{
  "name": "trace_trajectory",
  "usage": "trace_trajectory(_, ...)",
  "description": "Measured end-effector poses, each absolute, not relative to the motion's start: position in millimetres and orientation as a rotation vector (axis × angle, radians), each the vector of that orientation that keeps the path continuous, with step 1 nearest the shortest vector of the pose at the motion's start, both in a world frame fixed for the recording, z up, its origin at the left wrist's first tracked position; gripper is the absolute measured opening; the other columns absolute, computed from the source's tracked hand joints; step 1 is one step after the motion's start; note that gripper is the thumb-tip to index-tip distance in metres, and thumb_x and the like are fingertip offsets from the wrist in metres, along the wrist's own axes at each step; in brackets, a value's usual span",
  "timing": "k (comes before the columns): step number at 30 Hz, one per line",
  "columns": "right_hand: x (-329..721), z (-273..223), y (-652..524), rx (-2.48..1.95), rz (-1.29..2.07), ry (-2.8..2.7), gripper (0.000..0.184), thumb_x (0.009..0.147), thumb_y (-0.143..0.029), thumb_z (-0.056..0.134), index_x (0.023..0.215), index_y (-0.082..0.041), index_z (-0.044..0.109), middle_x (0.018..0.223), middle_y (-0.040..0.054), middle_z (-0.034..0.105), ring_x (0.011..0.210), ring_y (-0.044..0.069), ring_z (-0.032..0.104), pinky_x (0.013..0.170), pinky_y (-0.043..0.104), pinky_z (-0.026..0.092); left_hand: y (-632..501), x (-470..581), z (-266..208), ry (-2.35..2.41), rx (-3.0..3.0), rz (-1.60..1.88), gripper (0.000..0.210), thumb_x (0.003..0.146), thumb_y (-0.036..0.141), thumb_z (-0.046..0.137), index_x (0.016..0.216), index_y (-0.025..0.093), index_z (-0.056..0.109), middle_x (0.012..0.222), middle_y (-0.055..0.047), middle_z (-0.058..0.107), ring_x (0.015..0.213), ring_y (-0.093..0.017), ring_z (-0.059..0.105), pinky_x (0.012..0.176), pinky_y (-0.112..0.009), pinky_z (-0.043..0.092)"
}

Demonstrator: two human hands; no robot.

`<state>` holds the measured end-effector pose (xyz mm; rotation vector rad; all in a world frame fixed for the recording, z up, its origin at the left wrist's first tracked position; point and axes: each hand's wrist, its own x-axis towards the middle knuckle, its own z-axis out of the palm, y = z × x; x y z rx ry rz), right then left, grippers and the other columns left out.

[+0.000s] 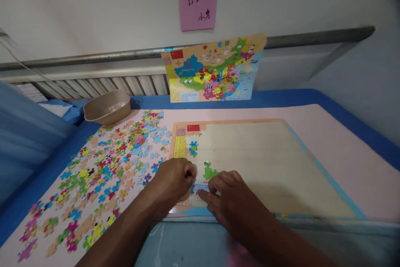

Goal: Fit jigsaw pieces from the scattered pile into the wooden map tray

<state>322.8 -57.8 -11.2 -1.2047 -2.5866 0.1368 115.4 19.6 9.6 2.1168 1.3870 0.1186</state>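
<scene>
Both hands work at the lower left of a wooden puzzle board (250, 158) with a printed border. My left hand (175, 177) is closed with its fingers curled at the board's left edge; whatever they hold is hidden. Small light-blue puzzle pieces with print (200, 186) lie between the two hands. Thumb and bent fingers of my right hand (226, 192) close around the right end of these pieces. Just above sits a green puzzle piece cluster (210, 171). A blue and green piece (193, 148) lies higher up, by the yellow printed strip.
Many loose puzzle pieces (109, 167) spread over the pink mat left of the board. A beige basin (108, 106) stands at the back left. A map picture (215, 71) leans against the wall rail, below a pink note (198, 0). Blue cloth (28, 133) hangs at left.
</scene>
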Motion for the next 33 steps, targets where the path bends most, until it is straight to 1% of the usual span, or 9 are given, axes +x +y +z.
trace_trajectory(3, 322.6, -12.2, -58.0, -1.207, 0.134, -2.582, 0.014, 0.096, -0.020, 0.076, 0.108, -0.027, 0.074, 0.091, 0.0031, 0.066, 0.090, 0.024, 0.050, 0.080, 0.039, 0.026, 19.8, 115.8, 9.1, 1.371, 2.125, 0.112, 0.018, 0.075, 0.012, 0.058, 0.076, 0.021, 0.074, 0.077, 0.001, 0.071, 0.075, -0.015, 0.061, 0.068, -0.027, 0.037)
trace_trajectory(6, 322.2, -13.3, -58.0, -1.217, 0.149, -2.588, 0.013, 0.096, -0.018, 0.074, 0.106, -0.027, 0.074, 0.091, 0.0028, 0.066, 0.089, 0.024, 0.050, 0.079, 0.039, 0.026, 20.3, 116.1, 8.6, 1.366, 2.126, 0.102, 0.018, 0.074, 0.012, 0.058, 0.076, 0.021, 0.074, 0.077, 0.001, 0.071, 0.074, -0.015, 0.061, 0.067, -0.027, 0.037)
trace_trajectory(10, 322.8, -11.8, -57.8, -1.233, 0.154, -2.589, 0.011, 0.096, -0.018, 0.074, 0.103, -0.026, 0.074, 0.091, 0.0025, 0.065, 0.091, 0.024, 0.050, 0.080, 0.039, 0.026, 20.1, 115.0, 10.3, 1.364, 2.135, 0.105, 0.018, 0.076, 0.013, 0.059, 0.080, 0.021, 0.075, 0.080, 0.000, 0.072, 0.076, -0.016, 0.062, 0.069, -0.027, 0.038)
trace_trajectory(14, 324.4, -8.7, -57.5, -1.310, 0.175, -2.588, 0.012, 0.092, -0.017, 0.077, 0.100, -0.025, 0.073, 0.094, 0.0026, 0.066, 0.092, 0.023, 0.051, 0.080, 0.040, 0.028, 17.1, 114.2, 14.5, 1.355, 2.149, 0.092, 0.019, 0.076, 0.012, 0.060, 0.080, 0.022, 0.075, 0.081, 0.000, 0.073, 0.078, -0.016, 0.063, 0.070, -0.028, 0.039)
trace_trajectory(18, 324.8, -8.9, -57.0, -1.326, 0.145, -2.593, 0.013, 0.093, -0.017, 0.077, 0.102, -0.025, 0.073, 0.093, 0.0030, 0.066, 0.092, 0.024, 0.051, 0.080, 0.039, 0.028, 12.7, 115.2, 16.8, 1.378, 2.145, 0.083, 0.016, 0.077, 0.014, 0.064, 0.082, 0.023, 0.076, 0.081, 0.001, 0.074, 0.077, -0.016, 0.063, 0.069, -0.028, 0.038)
trace_trajectory(22, 325.1, -10.1, -56.2, -1.308, 0.136, -2.590, 0.012, 0.093, -0.018, 0.077, 0.101, -0.026, 0.073, 0.092, 0.0031, 0.066, 0.091, 0.024, 0.050, 0.080, 0.039, 0.027, 10.2, 116.3, 19.2, 1.378, 2.125, 0.091, 0.017, 0.076, 0.012, 0.064, 0.082, 0.022, 0.076, 0.080, 0.001, 0.074, 0.076, -0.015, 0.062, 0.068, -0.027, 0.037)
trace_trajectory(26, 325.7, -10.3, -56.9, -1.296, 0.132, -2.582, 0.011, 0.096, -0.017, 0.073, 0.102, -0.026, 0.073, 0.092, 0.0035, 0.065, 0.091, 0.024, 0.049, 0.081, 0.039, 0.026, 8.7, 116.7, 22.9, 1.379, 2.133, 0.076, 0.015, 0.076, 0.013, 0.064, 0.081, 0.023, 0.075, 0.080, 0.002, 0.073, 0.075, -0.015, 0.061, 0.067, -0.027, 0.036)
trace_trajectory(30, 325.6, -11.2, -56.7, -1.296, 0.115, -2.564, 0.009, 0.095, -0.016, 0.073, 0.096, -0.026, 0.072, 0.090, 0.0029, 0.064, 0.089, 0.024, 0.048, 0.079, 0.039, 0.026, 7.4, 116.4, 25.2, 1.390, 2.161, 0.044, 0.014, 0.078, 0.013, 0.064, 0.082, 0.022, 0.074, 0.083, 0.001, 0.073, 0.078, -0.016, 0.062, 0.069, -0.028, 0.037)
trace_trajectory(33, 325.4, -10.6, -56.1, -1.296, 0.129, -2.576, 0.012, 0.094, -0.016, 0.075, 0.099, -0.026, 0.072, 0.091, 0.0020, 0.065, 0.090, 0.024, 0.049, 0.080, 0.039, 0.026, 7.2, 115.4, 24.6, 1.359, 2.192, 0.052, 0.014, 0.079, 0.014, 0.064, 0.083, 0.023, 0.074, 0.085, 0.000, 0.074, 0.080, -0.016, 0.062, 0.071, -0.028, 0.038)
